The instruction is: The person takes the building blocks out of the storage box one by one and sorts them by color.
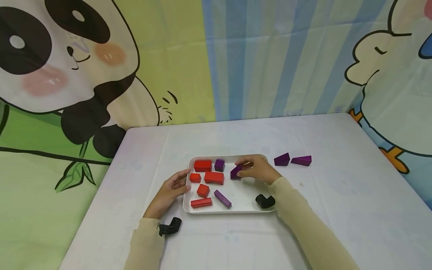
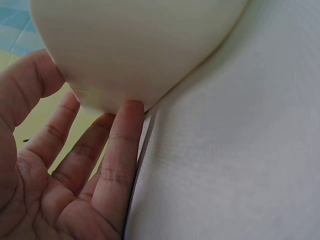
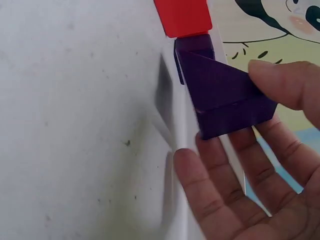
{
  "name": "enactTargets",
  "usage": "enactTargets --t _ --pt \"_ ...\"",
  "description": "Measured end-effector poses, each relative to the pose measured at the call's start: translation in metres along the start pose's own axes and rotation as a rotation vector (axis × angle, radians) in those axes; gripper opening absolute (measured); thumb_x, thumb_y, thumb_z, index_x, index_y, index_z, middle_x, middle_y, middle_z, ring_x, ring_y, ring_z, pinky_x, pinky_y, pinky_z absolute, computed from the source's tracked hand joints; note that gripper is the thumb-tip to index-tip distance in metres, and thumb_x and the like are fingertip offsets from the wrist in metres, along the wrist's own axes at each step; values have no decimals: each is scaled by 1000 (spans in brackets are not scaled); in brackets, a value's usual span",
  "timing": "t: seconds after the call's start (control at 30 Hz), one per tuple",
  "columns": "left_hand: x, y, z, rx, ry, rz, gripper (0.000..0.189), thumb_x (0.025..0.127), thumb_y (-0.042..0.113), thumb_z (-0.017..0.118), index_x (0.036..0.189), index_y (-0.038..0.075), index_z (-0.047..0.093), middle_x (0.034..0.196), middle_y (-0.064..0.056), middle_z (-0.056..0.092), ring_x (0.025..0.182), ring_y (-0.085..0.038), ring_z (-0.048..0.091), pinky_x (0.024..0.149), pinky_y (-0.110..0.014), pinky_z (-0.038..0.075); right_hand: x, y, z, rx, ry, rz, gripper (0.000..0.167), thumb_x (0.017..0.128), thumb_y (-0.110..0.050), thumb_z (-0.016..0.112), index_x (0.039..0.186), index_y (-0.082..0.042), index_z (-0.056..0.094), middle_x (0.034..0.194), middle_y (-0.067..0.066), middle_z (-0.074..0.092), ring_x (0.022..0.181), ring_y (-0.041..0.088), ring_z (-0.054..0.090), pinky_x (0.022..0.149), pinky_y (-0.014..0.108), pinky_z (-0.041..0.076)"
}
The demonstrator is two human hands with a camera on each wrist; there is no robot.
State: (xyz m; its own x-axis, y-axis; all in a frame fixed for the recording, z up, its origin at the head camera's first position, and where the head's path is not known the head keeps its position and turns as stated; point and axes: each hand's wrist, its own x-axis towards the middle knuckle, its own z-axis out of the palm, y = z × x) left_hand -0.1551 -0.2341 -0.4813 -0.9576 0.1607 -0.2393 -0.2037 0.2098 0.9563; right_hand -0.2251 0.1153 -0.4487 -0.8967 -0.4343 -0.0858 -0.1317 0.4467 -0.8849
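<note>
A purple angular block with a slanted face is held in my right hand, pinched between thumb and fingers over the white tray. The right wrist view shows the block tilted, with its shadow on the tray. My left hand touches the tray's left edge. In the left wrist view, its fairly straight fingers rest on the tray's outer wall. Several red blocks lie in the tray's left half, near a small purple block and a purple bar.
Beyond the tray's right side, two purple blocks lie on the white-covered table. A black device is worn on the left wrist, another on the right. A cartoon-printed cloth hangs behind the table.
</note>
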Motion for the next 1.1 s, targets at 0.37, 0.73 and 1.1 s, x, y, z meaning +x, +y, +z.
enactTargets --t 0.37,0.73,1.1 --pt "2 -2 0 -12 -12 1 65 103 12 73 163 12 48 166 -17 48 152 -38 48 121 -51 43 -19 -6 -22 230 135 -130 39 96 -5 81 132 5 66 133 18 69 125 33 65 100 28 55" --pt "0 -1 2 10 -6 -7 66 103 15 73 163 11 47 167 -18 46 153 -39 46 120 -51 43 -51 5 -59 312 200 -212 34 97 2 76 129 8 65 126 2 69 116 16 67 91 26 61" --pt "-2 2 1 14 -8 -13 66 104 15 73 164 11 46 168 -18 45 154 -39 45 120 -52 43 -85 31 -105 232 290 -181 32 100 -4 77 130 1 69 126 -2 72 110 11 71 89 25 62"
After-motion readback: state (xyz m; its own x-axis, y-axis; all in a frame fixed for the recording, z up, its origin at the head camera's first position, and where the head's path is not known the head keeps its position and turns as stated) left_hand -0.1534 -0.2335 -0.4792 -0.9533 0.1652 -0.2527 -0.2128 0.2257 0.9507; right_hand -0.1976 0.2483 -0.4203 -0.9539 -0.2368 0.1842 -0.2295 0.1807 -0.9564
